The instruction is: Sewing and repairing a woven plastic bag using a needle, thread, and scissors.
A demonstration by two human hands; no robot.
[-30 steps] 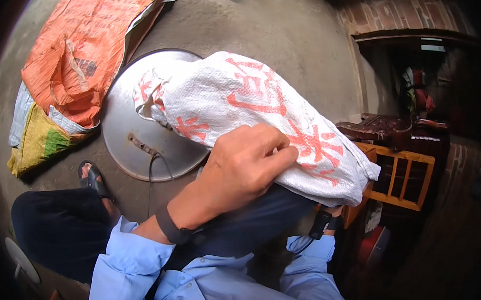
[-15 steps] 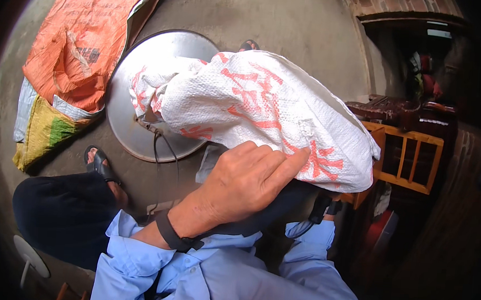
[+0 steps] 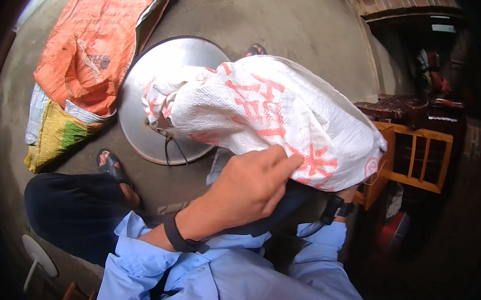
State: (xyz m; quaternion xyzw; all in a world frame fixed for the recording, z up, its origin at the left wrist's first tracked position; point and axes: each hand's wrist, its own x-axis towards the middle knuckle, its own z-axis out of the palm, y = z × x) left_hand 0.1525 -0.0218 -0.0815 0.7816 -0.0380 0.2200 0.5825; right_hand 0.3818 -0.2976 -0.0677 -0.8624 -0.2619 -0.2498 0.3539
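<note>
A white woven sack (image 3: 238, 105) with red printing stretches across in front of me, its left end bunched over a large round metal disc (image 3: 142, 126). My left hand (image 3: 252, 184), with a black band at the wrist, is closed on the sack's near side, pinching a fold of the fabric between thumb and fingers. My right forearm, in a blue sleeve (image 3: 323, 239) and a black wrist strap, goes under the sack's right end. The sack hides the fingers of my right hand (image 3: 348, 194), so their grip does not show.
Orange (image 3: 92, 39) and yellow (image 3: 66, 132) woven sacks lie on the floor at the left. A dark cord (image 3: 168, 148) hangs by the disc. A wooden chair-like frame (image 3: 418, 157) stands at the right. My sandalled foot (image 3: 113, 169) is at the left.
My left hand has slid a little left along the sack, and its fingers have curled in more tightly. The fabric's folds have shifted at the right end. The whole view has turned slightly.
</note>
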